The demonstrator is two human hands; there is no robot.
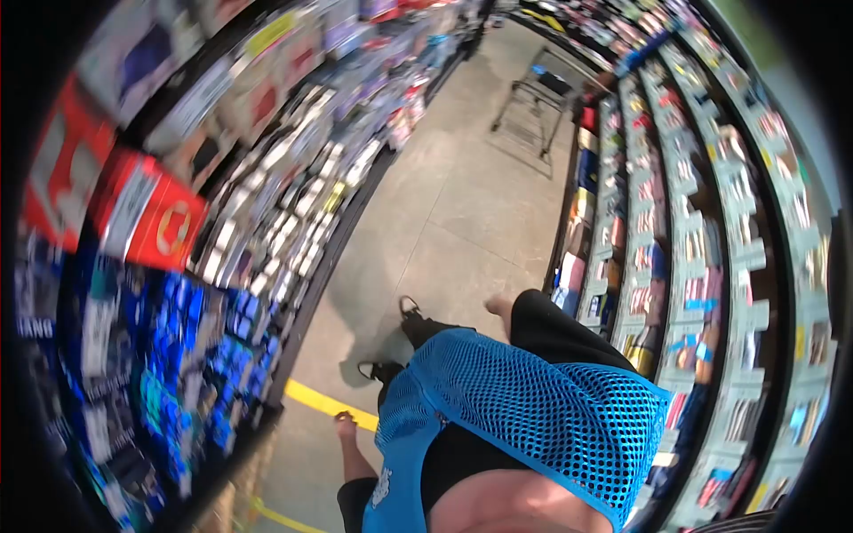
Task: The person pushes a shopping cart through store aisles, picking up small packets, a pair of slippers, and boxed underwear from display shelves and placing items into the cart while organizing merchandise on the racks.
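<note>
My left hand (345, 424) hangs low at the lower left, beside the yellow floor line. Its fingers are loosely bent and slightly apart, and nothing shows in them. On the other side of my body, my right hand (500, 306) hangs over the grey floor near the right shelves. Its fingers are small and blurred, and no object can be made out there. A blue mesh vest (533, 382) covers my dark top. Both dark shoes (409, 306) are on the floor between the hands.
Shelves of blue, red and white packages (178, 329) line the left side. Tiered shelves (693, 222) with small packaged goods curve along the right. A shopping cart (536, 98) stands farther up the grey aisle (444, 195). Yellow tape (311, 397) crosses the floor at lower left.
</note>
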